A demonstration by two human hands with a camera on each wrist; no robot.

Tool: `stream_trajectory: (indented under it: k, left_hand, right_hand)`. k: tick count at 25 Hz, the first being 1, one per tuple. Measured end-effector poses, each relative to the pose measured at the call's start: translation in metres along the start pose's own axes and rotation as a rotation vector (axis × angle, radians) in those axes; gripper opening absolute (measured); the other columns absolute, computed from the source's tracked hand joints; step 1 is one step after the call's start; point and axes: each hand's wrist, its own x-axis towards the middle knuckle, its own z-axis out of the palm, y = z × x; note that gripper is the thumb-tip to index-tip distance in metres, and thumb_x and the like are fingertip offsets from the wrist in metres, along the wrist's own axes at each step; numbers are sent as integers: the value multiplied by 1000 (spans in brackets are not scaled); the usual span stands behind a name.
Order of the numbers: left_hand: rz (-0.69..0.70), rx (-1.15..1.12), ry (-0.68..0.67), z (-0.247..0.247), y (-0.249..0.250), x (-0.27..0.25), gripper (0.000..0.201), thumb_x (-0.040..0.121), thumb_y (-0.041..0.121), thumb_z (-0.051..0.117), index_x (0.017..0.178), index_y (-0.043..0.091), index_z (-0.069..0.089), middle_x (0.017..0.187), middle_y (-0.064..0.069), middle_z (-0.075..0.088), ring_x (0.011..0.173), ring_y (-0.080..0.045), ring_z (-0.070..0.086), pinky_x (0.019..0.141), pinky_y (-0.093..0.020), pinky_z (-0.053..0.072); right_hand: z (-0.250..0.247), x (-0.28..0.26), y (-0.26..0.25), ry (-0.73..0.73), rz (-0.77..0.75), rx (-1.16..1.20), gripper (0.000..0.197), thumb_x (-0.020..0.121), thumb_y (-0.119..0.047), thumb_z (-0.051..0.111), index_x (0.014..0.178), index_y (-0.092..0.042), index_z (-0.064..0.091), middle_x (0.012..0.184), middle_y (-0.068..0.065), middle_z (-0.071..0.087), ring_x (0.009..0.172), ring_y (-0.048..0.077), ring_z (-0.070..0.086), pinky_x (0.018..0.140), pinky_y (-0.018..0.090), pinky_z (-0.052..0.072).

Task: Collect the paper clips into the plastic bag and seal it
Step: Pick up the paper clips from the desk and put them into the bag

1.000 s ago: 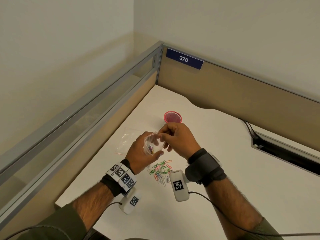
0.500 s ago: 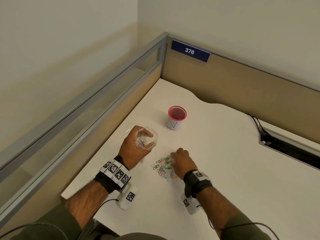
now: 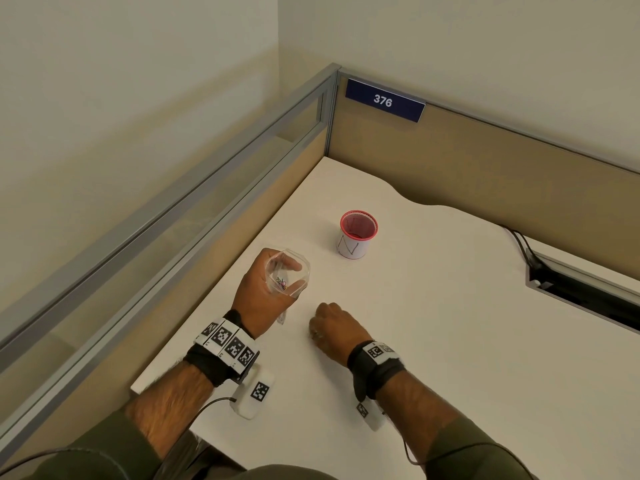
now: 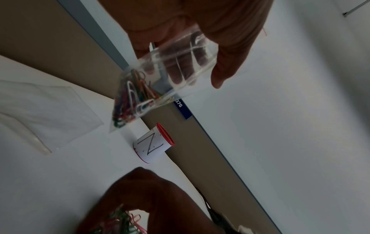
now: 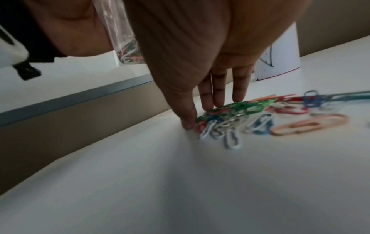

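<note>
My left hand (image 3: pixel 258 296) grips a clear plastic bag (image 3: pixel 289 271) above the desk, its mouth held open and facing up. Several coloured paper clips (image 4: pixel 132 98) lie in the bag's bottom corner. My right hand (image 3: pixel 330 325) is down on the desk to the right of the bag, covering the loose pile in the head view. In the right wrist view its thumb (image 5: pixel 188 121) and fingertips (image 5: pixel 208 102) pinch a bunch at the left end of the paper clip pile (image 5: pixel 260 114). The other clips lie spread out to the right.
A red mesh cup (image 3: pixel 356 237) wrapped in white paper marked N stands behind the hands. A second clear bag (image 4: pixel 40 107) lies flat on the desk (image 3: pixel 433 341) near the left partition. A cable slot (image 3: pixel 581 292) with wires is at the right.
My right hand left the bag's mouth and dropped onto the clip pile on the desk, where it now closes on clips. The left hand kept the bag raised and open.
</note>
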Motion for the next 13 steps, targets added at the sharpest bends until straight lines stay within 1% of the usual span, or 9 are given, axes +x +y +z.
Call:
stream_trajectory:
  k: [1, 3, 5, 6, 7, 9, 10, 11, 13]
  left_hand:
    - [-7, -3, 2, 0, 1, 0, 36, 75, 22, 80, 104, 17, 59, 109, 0, 68, 112, -17, 64, 96, -30, 53]
    - [-5, -1, -5, -1, 1, 0, 35, 77, 17, 80, 105, 15, 58, 110, -1, 68, 113, -16, 64, 96, -27, 53]
    - [2, 5, -8, 0, 0, 0, 35, 78, 14, 81, 105, 15, 58, 110, -2, 68, 114, -17, 64, 96, -22, 52]
    - [0, 9, -7, 1, -1, 0, 34, 79, 11, 81, 105, 14, 58, 110, -3, 68, 114, -18, 64, 95, -20, 51]
    - [0, 13, -10, 2, -1, -1, 34, 80, 9, 81, 105, 13, 58, 110, -3, 68, 114, -19, 64, 94, -17, 50]
    - [11, 19, -22, 6, -2, -1, 34, 80, 7, 80, 105, 11, 58, 110, -6, 68, 113, -20, 64, 92, -13, 49]
    - [17, 15, -27, 9, -1, -1, 34, 80, 6, 80, 105, 10, 58, 110, -6, 68, 113, -21, 64, 92, -13, 48]
    - [18, 9, -30, 11, 0, -2, 33, 80, 5, 80, 105, 9, 58, 110, -6, 68, 113, -20, 64, 93, -12, 48]
    - [18, 4, -30, 13, 1, -2, 33, 80, 5, 80, 104, 10, 58, 110, -6, 68, 114, -18, 64, 95, -14, 48]
  right_hand:
    - [-2, -3, 6, 9, 19, -11, 16, 89, -16, 53, 103, -15, 61, 110, 8, 54, 106, 31, 50, 82, 39, 47]
    - [-8, -14, 23, 40, 95, 37, 20, 89, -13, 52, 105, -15, 62, 111, 7, 55, 108, 29, 50, 84, 39, 48]
    - [-17, -28, 42, 101, 211, 142, 25, 90, -21, 56, 114, -19, 61, 118, 3, 54, 113, 24, 49, 90, 37, 48]
    - [-20, -35, 49, 109, 256, 170, 32, 88, -27, 61, 120, -21, 59, 122, 2, 53, 116, 22, 48, 93, 36, 48]
    - [-22, -40, 54, 81, 284, 176, 44, 85, -34, 66, 126, -23, 55, 125, 1, 50, 119, 22, 46, 95, 37, 47]
    - [-21, -47, 55, -18, 312, 161, 69, 75, -44, 74, 136, -26, 47, 130, 1, 45, 122, 22, 42, 98, 40, 46]
    - [-18, -47, 51, -50, 302, 144, 75, 71, -45, 76, 137, -27, 44, 131, 1, 44, 122, 23, 40, 97, 41, 47]
    - [-13, -46, 46, -59, 282, 120, 75, 71, -45, 77, 136, -28, 45, 130, 2, 43, 121, 24, 39, 95, 43, 48]
    - [-4, -39, 35, -39, 248, 65, 60, 78, -36, 73, 132, -25, 49, 126, 4, 45, 117, 26, 41, 90, 43, 51]
